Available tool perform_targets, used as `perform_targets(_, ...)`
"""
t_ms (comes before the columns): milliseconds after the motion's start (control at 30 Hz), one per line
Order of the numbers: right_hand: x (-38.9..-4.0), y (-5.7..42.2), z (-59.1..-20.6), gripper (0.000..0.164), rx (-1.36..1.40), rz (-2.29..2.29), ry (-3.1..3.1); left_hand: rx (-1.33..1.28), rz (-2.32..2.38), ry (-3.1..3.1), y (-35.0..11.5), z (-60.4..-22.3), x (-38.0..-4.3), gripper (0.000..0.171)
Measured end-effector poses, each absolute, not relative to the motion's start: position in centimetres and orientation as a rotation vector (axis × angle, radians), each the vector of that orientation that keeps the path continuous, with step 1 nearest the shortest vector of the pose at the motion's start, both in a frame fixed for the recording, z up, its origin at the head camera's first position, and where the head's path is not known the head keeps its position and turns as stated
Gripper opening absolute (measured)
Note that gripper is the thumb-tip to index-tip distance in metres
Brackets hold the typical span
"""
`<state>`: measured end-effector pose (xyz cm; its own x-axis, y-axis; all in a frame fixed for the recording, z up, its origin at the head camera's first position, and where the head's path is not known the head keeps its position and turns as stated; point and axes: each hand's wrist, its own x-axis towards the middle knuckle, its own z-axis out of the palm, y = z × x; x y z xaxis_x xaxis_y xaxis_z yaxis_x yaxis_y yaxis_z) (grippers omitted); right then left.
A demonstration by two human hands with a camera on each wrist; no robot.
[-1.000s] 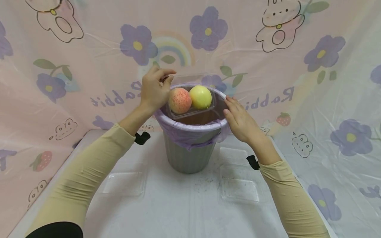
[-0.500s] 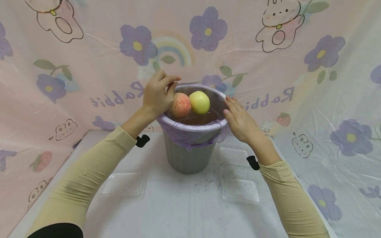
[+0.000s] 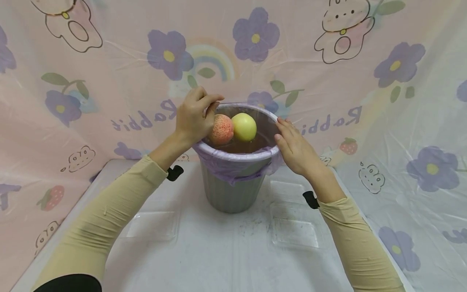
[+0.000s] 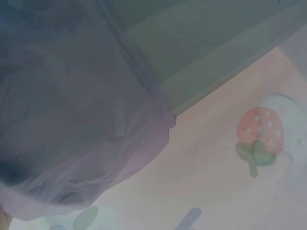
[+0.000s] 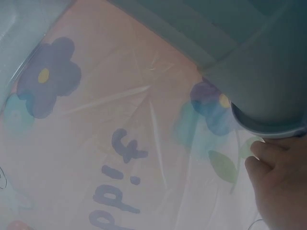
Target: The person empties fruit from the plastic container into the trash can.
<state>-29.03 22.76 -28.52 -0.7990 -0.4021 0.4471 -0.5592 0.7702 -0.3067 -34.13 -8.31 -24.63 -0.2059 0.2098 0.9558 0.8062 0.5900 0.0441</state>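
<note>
In the head view a grey bin (image 3: pixel 233 194) stands upright, lined with a purple bag (image 3: pixel 233 174) folded over its rim. My left hand (image 3: pixel 194 117) is over the bin's left rim and pinches the edge of a clear plastic container (image 3: pixel 251 142). In that container sit a red-speckled peach (image 3: pixel 222 129) and a round yellow fruit (image 3: pixel 244 127), now inside the bin's mouth. The container is mostly hidden by the fruit and the hand. My right hand (image 3: pixel 295 148) rests with extended fingers against the bin's right rim. The right wrist view also catches this hand (image 5: pixel 283 182) beside the rim.
Clear plastic containers lie on the white table: one at left (image 3: pixel 153 225) and one at right (image 3: pixel 295 233), with another clear container (image 3: pixel 286 190) behind the right one. A patterned curtain (image 3: pixel 120 81) closes off the back and sides.
My left hand has moved slightly right and down, lowering the container with the peach and yellow fruit deeper into the bin. My right hand has stayed on the rim.
</note>
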Motion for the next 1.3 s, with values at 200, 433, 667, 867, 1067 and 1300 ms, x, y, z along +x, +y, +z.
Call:
perform_targets(200, -28.98, 22.71, -28.44, 0.070, 0.739, 0.614, -2.601, -0.860, -0.637, -1.688, -8.32, -24.50, -34.06, 0.017)
perform_targets(433, -28.88, 22.75, -28.42, 0.069, 0.740, 0.621, -2.595, -0.879, -0.536, -1.642, -8.17, -24.38, -34.01, 0.014)
perform_targets(667, -28.84, 22.77, -28.41, 0.068, 0.740, 0.626, -2.593, -0.888, -0.511, -1.627, -8.15, -24.35, -34.00, 0.015)
perform_targets(867, -28.87, 22.74, -28.43, 0.070, 0.742, 0.623, -2.596, -0.892, -0.496, -1.604, -8.26, -24.30, -33.95, 0.016)
perform_targets(1067, -29.04, 22.68, -28.52, 0.070, 0.754, 0.614, -2.584, -0.880, -0.534, -1.602, -8.44, -24.28, -33.97, 0.016)
perform_targets(1300, -28.99, 22.74, -28.59, 0.070, 0.745, 0.618, -2.584, -0.859, -0.622, -1.615, -8.62, -24.45, -34.02, 0.015)
